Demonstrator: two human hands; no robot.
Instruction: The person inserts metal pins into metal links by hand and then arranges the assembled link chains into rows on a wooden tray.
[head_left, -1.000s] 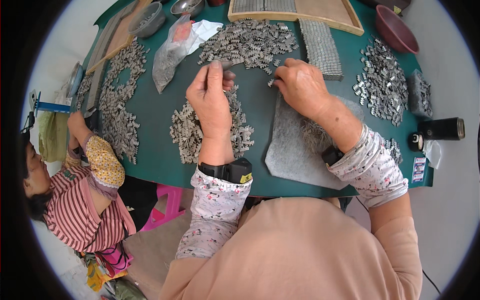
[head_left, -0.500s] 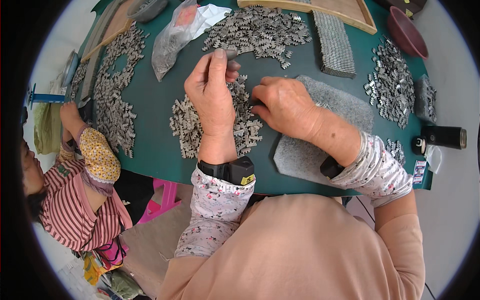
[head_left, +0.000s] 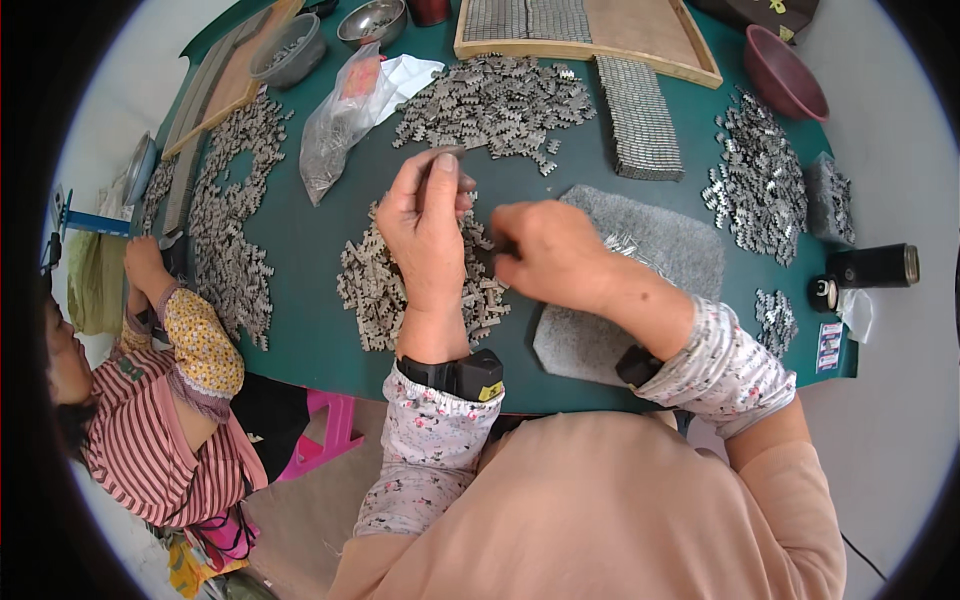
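My left hand (head_left: 428,225) is raised over a pile of small toothed metal pieces (head_left: 372,290), its thumb pressed against curled fingers. A dark grey shape shows at the fingertips; I cannot make out whether it is a held piece or a finger cover. To its right, my right hand (head_left: 560,255) is closed, its fingertips dark and blurred beside the same pile. Whatever it pinches is hidden. Under my right wrist lies a grey felt pad (head_left: 685,250) with thin metal pins (head_left: 628,247) scattered on it.
Beyond my hands are another metal-piece pile (head_left: 490,105), stacked rows (head_left: 640,120), a wooden tray (head_left: 700,72) and a plastic bag (head_left: 325,160). At right stand a maroon bowl (head_left: 785,75) and black flask (head_left: 875,266). A co-worker (head_left: 185,400) sits at left.
The whole view has shifted, so the table sits lower and more of the tray and bowls shows. My right hand has turned slightly; my left keeps its pinch.
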